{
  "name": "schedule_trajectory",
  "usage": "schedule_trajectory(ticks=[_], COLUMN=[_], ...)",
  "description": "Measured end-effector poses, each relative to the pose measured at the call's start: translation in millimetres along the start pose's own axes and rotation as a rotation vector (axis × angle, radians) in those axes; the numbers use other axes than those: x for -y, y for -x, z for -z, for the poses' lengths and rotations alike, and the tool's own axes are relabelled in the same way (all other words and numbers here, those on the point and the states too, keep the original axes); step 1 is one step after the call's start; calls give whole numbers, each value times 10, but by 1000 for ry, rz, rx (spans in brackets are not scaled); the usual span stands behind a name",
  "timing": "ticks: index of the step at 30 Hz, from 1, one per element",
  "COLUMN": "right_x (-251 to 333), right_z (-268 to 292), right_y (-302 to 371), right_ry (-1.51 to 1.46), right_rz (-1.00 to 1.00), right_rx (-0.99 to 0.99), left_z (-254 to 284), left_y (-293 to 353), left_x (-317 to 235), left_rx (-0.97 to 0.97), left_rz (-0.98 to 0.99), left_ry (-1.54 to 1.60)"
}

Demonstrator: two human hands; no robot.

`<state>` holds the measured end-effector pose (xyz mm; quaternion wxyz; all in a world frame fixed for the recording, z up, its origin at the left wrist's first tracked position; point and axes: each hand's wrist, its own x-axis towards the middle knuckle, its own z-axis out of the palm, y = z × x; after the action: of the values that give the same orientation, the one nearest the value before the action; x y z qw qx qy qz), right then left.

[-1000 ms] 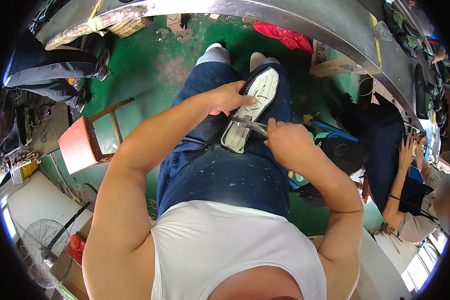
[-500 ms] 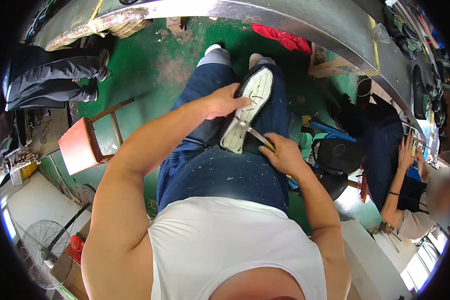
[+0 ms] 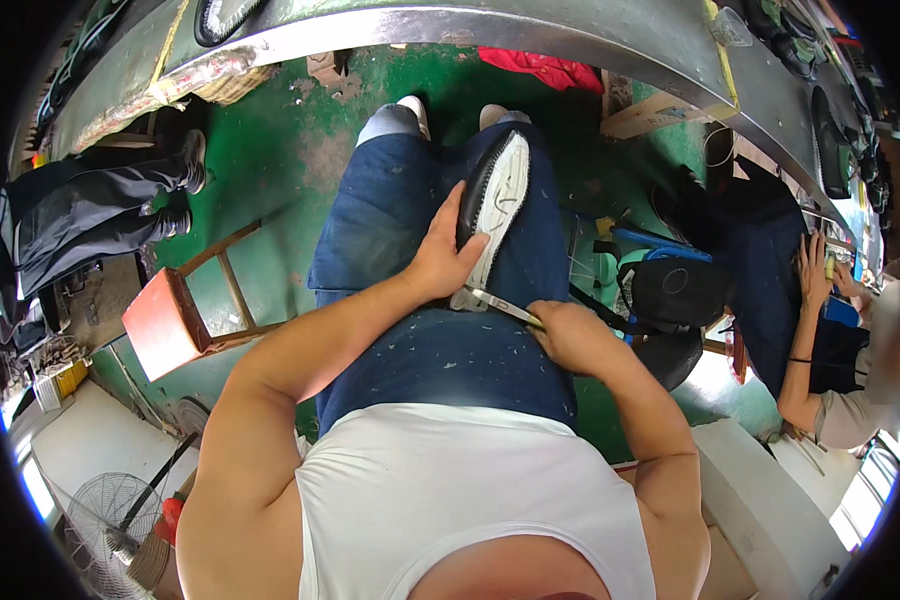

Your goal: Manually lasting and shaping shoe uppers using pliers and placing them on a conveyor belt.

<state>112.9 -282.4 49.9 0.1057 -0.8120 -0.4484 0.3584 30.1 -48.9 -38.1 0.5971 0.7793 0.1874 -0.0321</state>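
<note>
A black shoe lies sole-up on my lap, its toe pointing away and its white underside framed by a dark stitched edge. My left hand grips the shoe's left side, fingers along the black upper and thumb on the white underside. In my right hand is the handle of a hammer. The hammer's metal head is by the shoe's near end, close to my left wrist; whether it touches the shoe I cannot tell.
A long metal workbench crosses ahead, with another shoe on it. To the left stand a red-seated stool, a person's dark-trousered legs and a wire fan. At right, a black bag sits near another seated person.
The hammer head has moved from the middle of the underside toward the shoe's near end. The shoe has tilted, showing more black upper, and my left hand has shifted nearer to me.
</note>
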Motion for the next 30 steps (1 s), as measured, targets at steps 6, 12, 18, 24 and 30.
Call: schedule_trajectory(ticks=[6,12,18,24,30], right_x=[-502,-167,-15,-304,-483], right_z=[284,523,2,-348,-302], right_y=[-406,-215,-420,-275,-470], right_ry=[-759,-807,-93,-1048,-1178], right_rz=[-139,-184,71,-176,-182], right_rx=[783,382,-90,-199,-80], left_z=[191,218,353,819,1630], left_y=[240,258,222,230,-287], left_x=[217,120,42,-291,-1477], left_rx=[280,288,298,270,107], left_rz=[20,104,61,287,19], left_ry=[116,76,-60,952,814])
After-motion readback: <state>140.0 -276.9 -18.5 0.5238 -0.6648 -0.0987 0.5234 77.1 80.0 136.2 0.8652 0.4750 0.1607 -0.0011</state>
